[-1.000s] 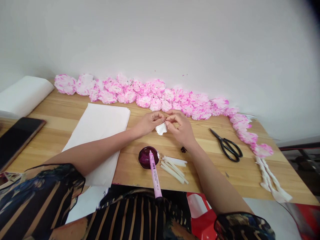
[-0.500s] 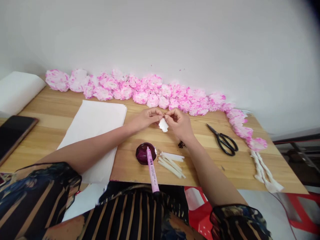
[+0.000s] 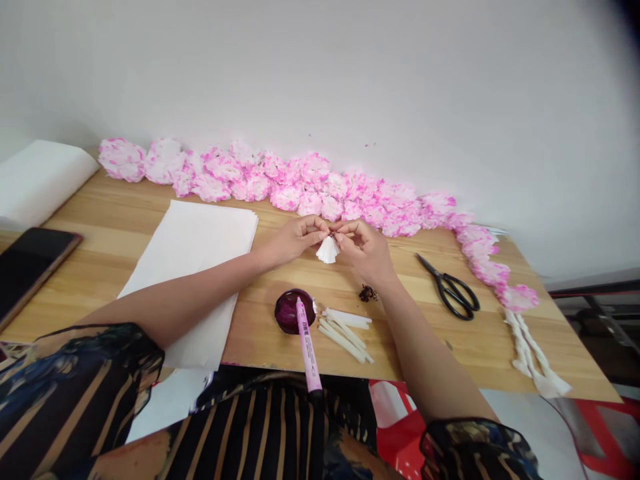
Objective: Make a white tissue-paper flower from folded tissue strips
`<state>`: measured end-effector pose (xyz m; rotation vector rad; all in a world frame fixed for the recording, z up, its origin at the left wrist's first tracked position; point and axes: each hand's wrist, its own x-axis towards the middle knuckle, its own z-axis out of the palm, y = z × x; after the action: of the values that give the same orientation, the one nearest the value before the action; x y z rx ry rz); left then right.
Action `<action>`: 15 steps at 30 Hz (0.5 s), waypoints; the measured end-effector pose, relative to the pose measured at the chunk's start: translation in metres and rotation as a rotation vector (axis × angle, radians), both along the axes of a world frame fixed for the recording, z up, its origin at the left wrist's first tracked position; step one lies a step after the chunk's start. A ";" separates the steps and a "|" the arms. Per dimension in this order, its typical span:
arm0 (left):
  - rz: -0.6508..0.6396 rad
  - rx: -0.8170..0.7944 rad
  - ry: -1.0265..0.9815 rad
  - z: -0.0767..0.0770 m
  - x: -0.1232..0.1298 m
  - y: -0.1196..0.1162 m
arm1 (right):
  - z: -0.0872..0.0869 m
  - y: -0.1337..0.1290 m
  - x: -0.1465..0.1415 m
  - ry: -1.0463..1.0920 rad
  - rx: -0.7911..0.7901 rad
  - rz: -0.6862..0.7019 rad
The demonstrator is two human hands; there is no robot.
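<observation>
Between my two hands hangs a small white paper petal piece, gathered narrow at the top and fanned out with a scalloped edge below. My left hand pinches its gathered top from the left. From the other side my right hand works at the same top, thumb and fingers pressed together on a bit of thin dark reddish-brown material. Fingers partly hide that material. A little heap of similar dark bits lies on the table beside my right wrist.
Nearer me are a dish of purple ink with a pink marker across it and several white sticks. Paper sheets and a phone lie left, black scissors right. Pink-white paper flowers line the wall.
The white piece now hangs more fanned out and facing me. My right hand has turned slightly at its top. The whole view has shifted a little.
</observation>
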<state>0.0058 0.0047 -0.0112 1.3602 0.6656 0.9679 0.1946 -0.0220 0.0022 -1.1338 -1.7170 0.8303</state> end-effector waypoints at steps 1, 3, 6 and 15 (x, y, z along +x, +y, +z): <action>0.002 0.010 0.003 0.000 0.000 0.000 | 0.000 0.000 0.000 -0.010 0.007 -0.005; 0.004 0.035 0.013 0.000 0.000 0.000 | 0.001 0.000 0.000 -0.029 0.024 -0.019; 0.020 0.106 0.058 0.000 0.001 0.000 | -0.001 0.001 -0.002 -0.030 0.011 -0.037; 0.014 0.060 0.047 0.001 0.004 -0.007 | -0.006 0.000 -0.008 -0.044 0.002 -0.079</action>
<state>0.0102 -0.0019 -0.0104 1.4367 0.6871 0.9759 0.1871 -0.0217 -0.0042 -1.2186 -1.6976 0.7597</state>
